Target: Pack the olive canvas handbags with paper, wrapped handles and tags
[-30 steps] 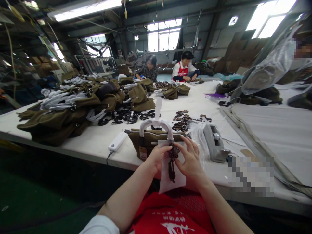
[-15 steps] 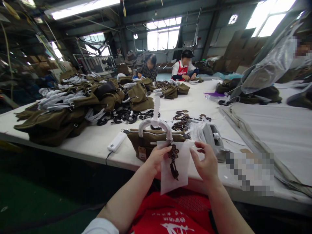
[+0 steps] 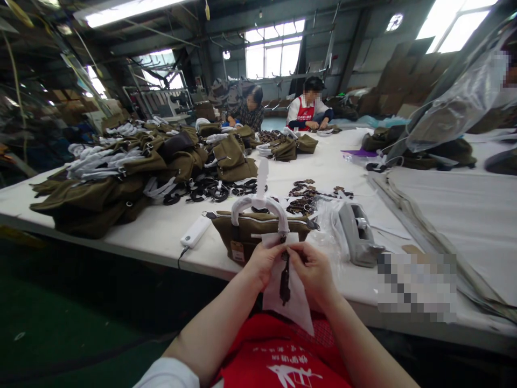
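An olive-green bag [image 3: 246, 231] with white-wrapped handles [image 3: 260, 207] lies at the near edge of the white table [image 3: 161, 231]. A dark charm [image 3: 285, 277] hangs from it over a white sheet of wrapping paper [image 3: 297, 299]. My left hand [image 3: 264, 261] pinches the paper's left side at the charm. My right hand [image 3: 313, 272] is closed on the paper's right side, folding it over the charm.
A grey tape dispenser [image 3: 355, 234] stands right of the bag, a white power bank [image 3: 194, 233] left of it. Piles of olive bags [image 3: 121, 172] and dark charms [image 3: 302, 196] cover the table. Two people sit working at the far end.
My right hand, which had lifted away to the right half a second ago, has come back onto the paper and closed on it over the charm. The left hand stayed put.
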Demonstrator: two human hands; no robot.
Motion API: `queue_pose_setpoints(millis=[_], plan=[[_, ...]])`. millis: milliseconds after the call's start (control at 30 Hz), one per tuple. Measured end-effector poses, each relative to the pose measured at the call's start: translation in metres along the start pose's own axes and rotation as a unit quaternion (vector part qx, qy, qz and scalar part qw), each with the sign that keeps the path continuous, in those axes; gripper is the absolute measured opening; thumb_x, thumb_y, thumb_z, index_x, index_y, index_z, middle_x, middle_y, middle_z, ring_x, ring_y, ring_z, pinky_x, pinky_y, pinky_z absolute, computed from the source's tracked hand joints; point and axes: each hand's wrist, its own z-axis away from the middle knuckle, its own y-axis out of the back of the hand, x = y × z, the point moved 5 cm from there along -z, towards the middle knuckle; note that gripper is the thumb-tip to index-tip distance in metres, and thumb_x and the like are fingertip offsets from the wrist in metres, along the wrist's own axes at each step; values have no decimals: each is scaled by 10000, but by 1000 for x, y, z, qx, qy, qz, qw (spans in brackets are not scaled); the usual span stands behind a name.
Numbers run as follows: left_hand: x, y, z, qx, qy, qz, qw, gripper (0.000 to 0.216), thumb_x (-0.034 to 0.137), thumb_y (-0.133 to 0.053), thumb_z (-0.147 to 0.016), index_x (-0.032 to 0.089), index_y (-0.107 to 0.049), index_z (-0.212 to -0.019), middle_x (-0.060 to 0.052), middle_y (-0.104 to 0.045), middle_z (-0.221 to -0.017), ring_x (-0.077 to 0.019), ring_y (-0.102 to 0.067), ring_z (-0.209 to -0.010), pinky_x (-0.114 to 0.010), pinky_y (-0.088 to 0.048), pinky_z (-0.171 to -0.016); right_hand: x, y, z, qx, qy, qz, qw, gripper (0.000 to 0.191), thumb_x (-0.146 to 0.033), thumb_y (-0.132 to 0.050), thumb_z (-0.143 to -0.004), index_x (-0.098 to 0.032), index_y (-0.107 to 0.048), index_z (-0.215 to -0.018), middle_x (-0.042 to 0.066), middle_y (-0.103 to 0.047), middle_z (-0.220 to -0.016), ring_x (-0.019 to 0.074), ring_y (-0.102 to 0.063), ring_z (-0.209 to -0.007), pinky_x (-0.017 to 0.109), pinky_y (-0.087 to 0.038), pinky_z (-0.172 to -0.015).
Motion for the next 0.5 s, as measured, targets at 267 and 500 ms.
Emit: queue_pose_setpoints(millis=[267,500], plan=[[7,1,4,-20,-30,2,999,332,219,-857,-552,136,-774,-863,-67,-747,-831,-173,-658,-743,-312,-484,-793,5,-6,6,54,-50,-8,997,203,-376,-636,-872,-211,-560,-963,-32,-581,-687,127,-541,-570,252,-443,-544],[6,1,1,-5,0,6,1000,386,232,-865,-517,140,-774,-881,-73,-755,-819,-193,-671,-738,-343,-504,-812,26,23,-3,137,-75,27,987,509,-474,-688,-816,-179,-496,-1184,-65,-499,-629,131,-492,-537,253,-409,-503]])
